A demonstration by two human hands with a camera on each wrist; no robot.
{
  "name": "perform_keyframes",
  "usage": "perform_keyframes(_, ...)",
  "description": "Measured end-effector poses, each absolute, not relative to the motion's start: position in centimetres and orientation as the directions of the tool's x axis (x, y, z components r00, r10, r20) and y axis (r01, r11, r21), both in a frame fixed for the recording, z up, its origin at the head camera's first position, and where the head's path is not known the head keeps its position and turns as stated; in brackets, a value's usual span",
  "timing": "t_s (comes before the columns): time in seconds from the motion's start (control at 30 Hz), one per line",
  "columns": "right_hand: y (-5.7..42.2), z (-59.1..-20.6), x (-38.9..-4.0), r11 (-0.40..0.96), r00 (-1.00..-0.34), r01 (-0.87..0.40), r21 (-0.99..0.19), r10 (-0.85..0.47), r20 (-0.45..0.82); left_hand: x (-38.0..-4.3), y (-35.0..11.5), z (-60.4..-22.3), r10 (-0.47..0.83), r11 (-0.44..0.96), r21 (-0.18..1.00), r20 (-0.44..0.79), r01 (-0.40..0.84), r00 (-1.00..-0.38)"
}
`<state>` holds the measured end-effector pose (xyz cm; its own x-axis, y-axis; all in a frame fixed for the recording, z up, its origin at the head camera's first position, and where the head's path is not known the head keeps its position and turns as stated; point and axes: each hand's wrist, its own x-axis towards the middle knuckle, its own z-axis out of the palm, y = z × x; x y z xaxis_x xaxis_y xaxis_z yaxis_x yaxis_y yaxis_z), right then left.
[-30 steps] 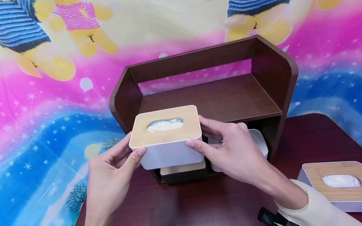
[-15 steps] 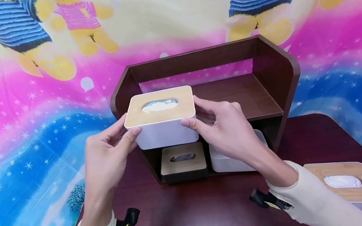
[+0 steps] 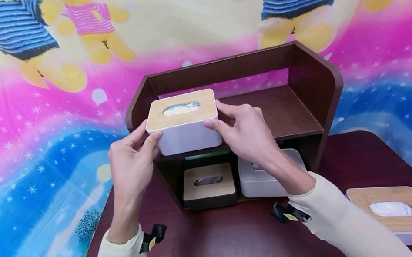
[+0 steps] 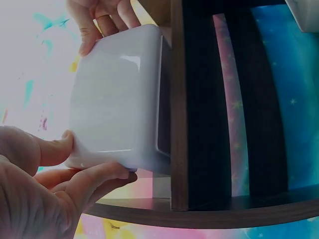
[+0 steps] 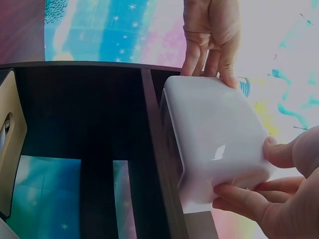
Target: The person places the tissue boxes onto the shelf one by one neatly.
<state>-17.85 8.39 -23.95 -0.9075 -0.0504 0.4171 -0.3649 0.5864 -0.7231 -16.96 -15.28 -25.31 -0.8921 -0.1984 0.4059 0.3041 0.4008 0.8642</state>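
A white tissue box [image 3: 190,137] with a wooden lid is held level between both hands at the left front of the dark brown desktop shelf's [image 3: 270,110] upper board. My left hand [image 3: 131,167] grips its left side, thumb on the front face and fingers along the side. On the opposite side, my right hand [image 3: 249,134] grips it in the same way. In the left wrist view the white box [image 4: 112,94] stands at the board's edge, partly over it. Whether its base rests on the board I cannot tell.
In the lower compartment sit a black tissue box [image 3: 208,188] with a wooden lid and a pale grey box [image 3: 259,184], partly behind my right wrist. Another white tissue box [image 3: 399,211] stands on the dark red table [image 3: 222,244] at the right. A printed cloth [image 3: 191,21] hangs behind.
Both hands have raised the white tissue box from before the lower compartment to the upper board's height and moved it away from me. The black tissue box below has come into fuller view.
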Motion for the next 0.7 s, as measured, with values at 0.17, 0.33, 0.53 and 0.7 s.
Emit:
perform_keyframes(0.17, 8.1, -24.2, -18.5, 0.583, -0.909, -0.358, -0.73, -0.039, 0.414, -17.7, -15.0, -25.8, -0.225, 0.394, 0.856, 0.443, 0.335, -0.868)
perform_keyframes(0.33, 7.6, -24.5, -19.1, 0.56, -0.919, -0.34, -0.756, -0.027, 0.394, -18.3, -14.7, -26.2, -0.262, 0.444, 0.834, 0.471, 0.328, -0.843)
perform_keyframes(0.53, 7.1, -24.9, -19.4, 0.537, -0.921, -0.332, -0.775, -0.007, 0.389, -18.6, -14.3, -26.7, -0.29, 0.477, 0.826, 0.47, 0.3, -0.833)
perform_keyframes(0.7, 6.9, -25.1, -19.5, 0.533, -0.924, -0.325, -0.781, -0.004, 0.382, -18.7, -14.3, -26.8, -0.284, 0.494, 0.817, 0.474, 0.296, -0.834)
